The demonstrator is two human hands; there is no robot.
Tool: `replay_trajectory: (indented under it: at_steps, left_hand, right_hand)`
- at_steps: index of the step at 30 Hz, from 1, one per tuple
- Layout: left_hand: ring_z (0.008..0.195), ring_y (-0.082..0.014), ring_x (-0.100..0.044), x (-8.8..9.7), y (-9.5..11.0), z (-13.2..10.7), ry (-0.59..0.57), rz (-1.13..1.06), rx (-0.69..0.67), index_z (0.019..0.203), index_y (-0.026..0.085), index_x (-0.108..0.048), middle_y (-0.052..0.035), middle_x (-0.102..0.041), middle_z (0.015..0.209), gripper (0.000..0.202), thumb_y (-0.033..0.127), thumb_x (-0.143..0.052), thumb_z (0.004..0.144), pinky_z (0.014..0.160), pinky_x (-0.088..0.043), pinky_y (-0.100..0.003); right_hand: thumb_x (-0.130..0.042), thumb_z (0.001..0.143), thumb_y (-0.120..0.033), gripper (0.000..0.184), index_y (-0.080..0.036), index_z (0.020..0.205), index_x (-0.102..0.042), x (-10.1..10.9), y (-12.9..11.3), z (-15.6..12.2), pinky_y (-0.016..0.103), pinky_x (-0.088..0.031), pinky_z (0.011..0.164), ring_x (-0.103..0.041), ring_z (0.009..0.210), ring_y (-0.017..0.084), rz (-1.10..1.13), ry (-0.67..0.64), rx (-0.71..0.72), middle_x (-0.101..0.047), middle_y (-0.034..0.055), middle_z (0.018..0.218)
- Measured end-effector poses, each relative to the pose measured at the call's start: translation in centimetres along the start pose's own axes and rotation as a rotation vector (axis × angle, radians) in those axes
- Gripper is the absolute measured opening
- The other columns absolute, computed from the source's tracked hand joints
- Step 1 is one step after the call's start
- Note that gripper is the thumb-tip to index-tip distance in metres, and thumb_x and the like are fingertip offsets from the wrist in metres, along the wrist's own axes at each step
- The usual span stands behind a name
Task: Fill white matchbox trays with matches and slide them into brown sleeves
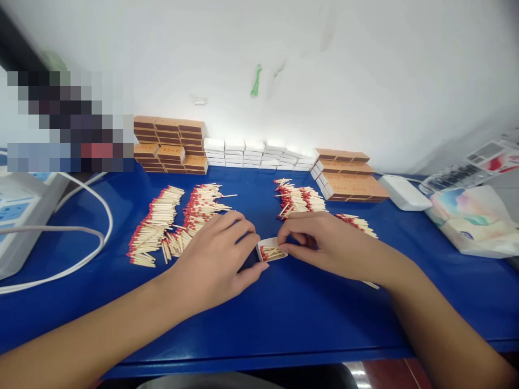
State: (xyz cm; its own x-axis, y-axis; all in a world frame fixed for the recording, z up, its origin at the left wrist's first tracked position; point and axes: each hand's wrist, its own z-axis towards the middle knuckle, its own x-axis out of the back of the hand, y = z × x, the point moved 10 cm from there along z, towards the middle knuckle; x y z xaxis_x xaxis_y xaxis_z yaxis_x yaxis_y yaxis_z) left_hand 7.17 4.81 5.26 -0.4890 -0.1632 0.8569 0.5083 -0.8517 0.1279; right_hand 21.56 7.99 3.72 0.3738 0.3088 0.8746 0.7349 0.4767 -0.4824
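A small white matchbox tray (260, 249) lies in front of me between my hands, with several red-headed matches (271, 252) in it. My left hand (221, 254) holds the tray's left end between thumb and fingers. At the right end, my right hand (320, 240) is closed in a pinch, its thumb and forefinger on the pale ends of the matches. Its other fingers are curled under. Loose matches lie in piles beyond my left hand (156, 221) and beyond my right hand (298, 199). Another pile (359, 224) is partly hidden behind my right wrist.
Along the wall stand stacked brown matchboxes (170, 143), rows of white trays (253, 155) and more brown matchboxes (351, 181). A power strip (24, 216) with white cables (106, 210) is on the left. A white adapter (404, 193) and a tissue pack (474, 221) lie right.
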Motion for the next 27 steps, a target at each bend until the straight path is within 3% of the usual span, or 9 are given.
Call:
replay_trajectory:
  at_steps: [14,21,27]
  left_hand:
    - [0.114,-0.0310,-0.070,-0.1,0.0,-0.1,-0.001,0.002,-0.003,0.108,0.015,-0.076,-0.0110,-0.079,0.111,0.023,0.037,-0.070,0.107,0.101,-0.062,-0.051]
    - [0.115,-0.0322,-0.070,0.0,-0.1,-0.1,0.014,-0.007,0.000,0.110,0.014,-0.077,-0.0109,-0.079,0.111,0.025,0.038,-0.072,0.105,0.101,-0.062,-0.052]
    - [0.113,-0.0318,-0.070,0.1,0.0,-0.1,0.015,-0.009,-0.003,0.109,0.014,-0.077,-0.0107,-0.079,0.111,0.025,0.038,-0.072,0.105,0.100,-0.062,-0.051]
  right_hand:
    - [-0.064,0.107,-0.033,0.021,-0.024,0.092,-0.077,0.0,-1.3,0.2,0.031,-0.038,0.065,-0.054,0.070,0.016,0.017,0.004,0.055,-0.060,0.0003,0.079]
    - [-0.065,0.105,-0.042,0.023,-0.025,0.096,-0.078,4.0,2.4,-0.3,0.033,-0.037,0.063,-0.053,0.063,0.018,-0.079,0.240,-0.095,-0.057,-0.0013,0.068]
    - [-0.065,0.100,-0.038,0.020,-0.025,0.093,-0.077,3.3,4.5,0.0,0.032,-0.038,0.061,-0.054,0.062,0.018,-0.136,0.140,-0.157,-0.062,0.0002,0.070]
